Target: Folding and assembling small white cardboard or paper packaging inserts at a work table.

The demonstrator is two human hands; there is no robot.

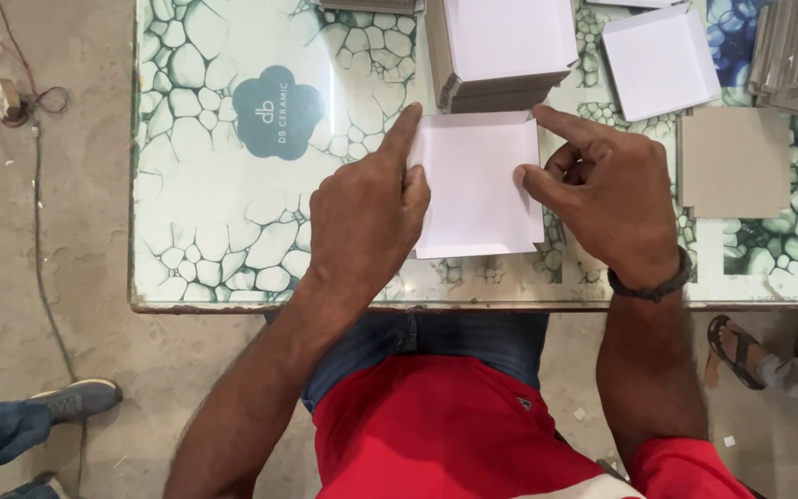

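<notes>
We are pressing the white square sheet (477,185) flat on the patterned table (214,231), left hand (367,217) on its left edge, right hand (607,203) on its right edge, grasping nothing. Beyond the sheet, a stack of grey boards (501,55) is lying.

Sheet (477,189): white, plain. Stack (501,65): white top, grey-brown edges. Second sheet (662,60): white. Board (736,162): grey-beige, plain. Table (223,185): glossy white, green cracked-stone pattern, teal flower-shaped patch with pale lettering; blue patch at far right. Wristband (650,288): black. Shirt (454,430): red, white strip at bottom. Jeans (436,337): blue. Floor (39,231): grey-beige concrete.
</notes>
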